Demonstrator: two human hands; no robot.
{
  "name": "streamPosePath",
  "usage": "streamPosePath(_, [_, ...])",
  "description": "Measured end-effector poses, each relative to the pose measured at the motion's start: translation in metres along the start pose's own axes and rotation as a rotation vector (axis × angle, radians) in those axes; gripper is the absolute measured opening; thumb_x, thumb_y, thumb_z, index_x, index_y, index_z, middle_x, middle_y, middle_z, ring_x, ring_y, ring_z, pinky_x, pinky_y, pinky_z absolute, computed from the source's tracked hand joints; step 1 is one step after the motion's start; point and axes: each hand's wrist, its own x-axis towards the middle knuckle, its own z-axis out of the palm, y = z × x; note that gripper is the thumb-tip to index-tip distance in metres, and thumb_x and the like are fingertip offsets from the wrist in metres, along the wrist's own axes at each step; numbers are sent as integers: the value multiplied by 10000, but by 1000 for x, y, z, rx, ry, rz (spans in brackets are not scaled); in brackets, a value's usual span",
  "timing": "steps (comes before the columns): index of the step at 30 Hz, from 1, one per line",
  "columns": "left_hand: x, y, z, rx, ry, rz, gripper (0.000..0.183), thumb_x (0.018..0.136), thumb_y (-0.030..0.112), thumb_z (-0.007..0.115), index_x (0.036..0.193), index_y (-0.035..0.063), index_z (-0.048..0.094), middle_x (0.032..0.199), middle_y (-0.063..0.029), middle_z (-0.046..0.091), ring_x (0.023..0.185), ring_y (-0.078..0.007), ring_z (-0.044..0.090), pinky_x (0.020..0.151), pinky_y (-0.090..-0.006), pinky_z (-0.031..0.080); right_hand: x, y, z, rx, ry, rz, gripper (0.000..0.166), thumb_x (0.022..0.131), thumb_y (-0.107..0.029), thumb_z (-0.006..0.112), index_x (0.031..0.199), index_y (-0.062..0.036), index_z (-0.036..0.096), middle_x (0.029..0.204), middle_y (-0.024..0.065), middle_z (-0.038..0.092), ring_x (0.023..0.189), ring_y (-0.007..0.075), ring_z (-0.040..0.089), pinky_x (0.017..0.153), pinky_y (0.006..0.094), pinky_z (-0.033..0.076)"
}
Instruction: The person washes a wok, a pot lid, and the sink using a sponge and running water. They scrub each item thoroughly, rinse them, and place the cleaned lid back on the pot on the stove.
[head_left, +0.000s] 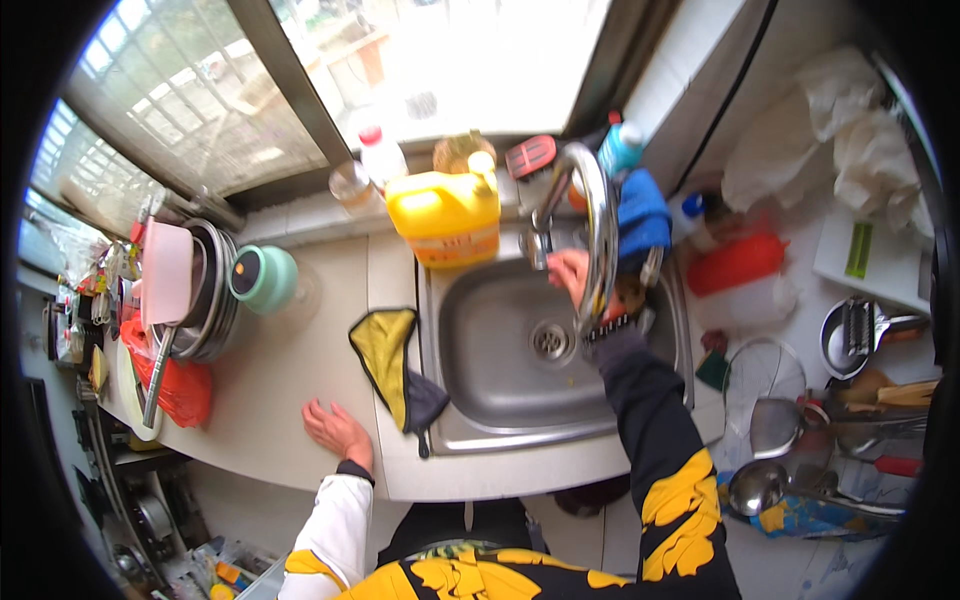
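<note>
My left hand (339, 433) lies on the pale countertop (300, 352), holding nothing, its fingers slightly apart. To its right is a folded yellow and grey cloth (386, 367), which overlaps the left edge of the steel sink (491, 375). My right hand (574, 279) reaches over the basin, partly hidden by the curved chrome spout (604, 225). Its fingertips are at the base of the faucet (537, 247), beside the handle; whether they grip it I cannot tell. No water shows in the basin, and a round drain strainer (552, 341) sits in its floor.
A yellow jug (446, 217) stands behind the sink's left corner. Blue cloth (643, 210) hangs right of the spout. On the left are a mint-green container (262, 279), stacked metal pans (217, 300) and a red plastic bag (176, 386). Ladles (757, 487) and other utensils lie right.
</note>
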Motion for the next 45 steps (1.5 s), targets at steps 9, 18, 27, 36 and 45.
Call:
streamPosePath(9, [1,-6,-6,-83,6,-15,326,846,134,540,1143,32,452,1233,-133,417,1109,-329,400,976,-433,298,-20,-50,-7,336,86,201,335,888,-10,518,1223,-5,509,1066,94,581,815,140,622,719,251,516])
streamPosePath(18, [-35,70,-49,-932,-220,305,310,832,104,516,1124,0,505,1185,-174,442,1148,-331,396,997,-417,296,-132,-24,56,814,216,709,182,940,-99,483,1082,-10,555,921,50,599,776,125,591,682,233,510])
streamPosePath(27, [-79,159,-44,-991,-699,304,257,816,73,578,1070,39,558,1096,-144,499,1056,-273,487,907,-355,396,-127,-23,79,1390,194,857,114,911,-119,548,977,-27,531,791,16,518,683,104,502,583,206,441])
streamPosePath(36, [-97,228,-11,-1646,-1410,-753,287,962,220,440,1143,2,486,1043,-86,561,987,-189,555,880,-310,471,-142,-6,77,1263,-25,844,182,924,-149,537,1049,-18,555,827,8,585,694,81,547,603,200,462])
streamPosePath(45, [-100,238,3,-1592,-1451,-984,425,966,240,434,1282,-42,400,1284,-202,478,1218,-306,451,1012,-402,393,-105,62,-19,-663,63,370,596,678,-108,696,1234,-196,502,1392,126,308,1258,386,287,978,536,320])
